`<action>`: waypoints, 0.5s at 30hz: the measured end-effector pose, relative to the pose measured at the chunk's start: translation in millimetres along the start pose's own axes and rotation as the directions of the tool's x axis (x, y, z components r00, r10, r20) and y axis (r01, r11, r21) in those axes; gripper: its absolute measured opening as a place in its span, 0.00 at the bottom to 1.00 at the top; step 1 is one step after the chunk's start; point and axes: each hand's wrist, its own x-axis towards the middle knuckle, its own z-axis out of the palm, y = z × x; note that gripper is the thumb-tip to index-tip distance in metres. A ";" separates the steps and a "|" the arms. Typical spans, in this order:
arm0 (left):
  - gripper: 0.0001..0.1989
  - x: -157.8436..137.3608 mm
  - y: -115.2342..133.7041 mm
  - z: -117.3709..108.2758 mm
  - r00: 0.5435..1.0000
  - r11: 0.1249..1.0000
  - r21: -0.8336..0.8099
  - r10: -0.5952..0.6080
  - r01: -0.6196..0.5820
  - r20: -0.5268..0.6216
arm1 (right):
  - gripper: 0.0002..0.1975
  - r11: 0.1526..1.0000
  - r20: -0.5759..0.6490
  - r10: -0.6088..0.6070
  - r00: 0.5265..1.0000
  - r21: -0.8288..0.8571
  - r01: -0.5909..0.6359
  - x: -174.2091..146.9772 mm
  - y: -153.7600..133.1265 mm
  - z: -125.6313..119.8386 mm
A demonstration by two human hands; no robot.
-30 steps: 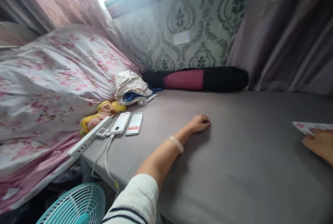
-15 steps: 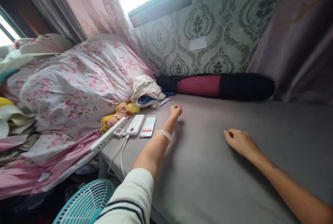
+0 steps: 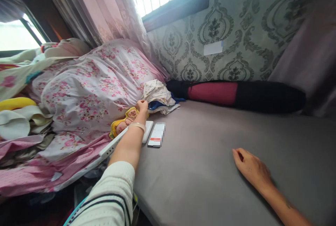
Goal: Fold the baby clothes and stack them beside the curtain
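Note:
My left hand (image 3: 142, 105) is closed, with its fingers curled inward, at the left edge of a crumpled white cloth bundle (image 3: 157, 92) with blue fabric under it. Whether it grips anything there is hidden. Below that forearm lie a yellow cartoon plush (image 3: 121, 128), a white power strip (image 3: 108, 149) and a white power bank (image 3: 149, 128), all partly covered. A phone (image 3: 156, 135) with a lit screen rests just right of the power bank. Over the grey mattress (image 3: 194, 170), my right hand (image 3: 250, 166) is loosely curled with nothing visible in it.
A long black and dark red bolster-like roll (image 3: 212, 92) lies along the patterned wall. To the left, a floral cover (image 3: 105, 79) drapes over a heap, with clothes beside it. The turquoise rim of a fan (image 3: 76, 212) shows beyond the mattress edge.
My left hand has moved leftward from over the mattress to the cloth bundle, its forearm now hiding the cables and part of the power bank. My right hand stays curled. The view has shifted left.

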 end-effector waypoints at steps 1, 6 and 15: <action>0.11 7.9 0.4 -0.7 1.000 1.000 0.016 0.000 0.000 -0.013 | 0.18 1.000 -0.007 -0.002 1.000 -0.001 0.002 -1.1 -0.2 0.8; 0.14 38.1 4.3 10.0 0.999 0.997 0.073 0.027 -0.025 -0.028 | 0.17 1.000 -0.026 -0.013 1.000 -0.005 0.013 -2.1 -0.2 3.3; 0.06 47.3 30.8 34.2 0.995 0.989 -0.114 0.092 -0.095 -0.030 | 0.17 1.000 -0.043 -0.006 0.999 -0.011 0.006 -1.1 1.2 5.9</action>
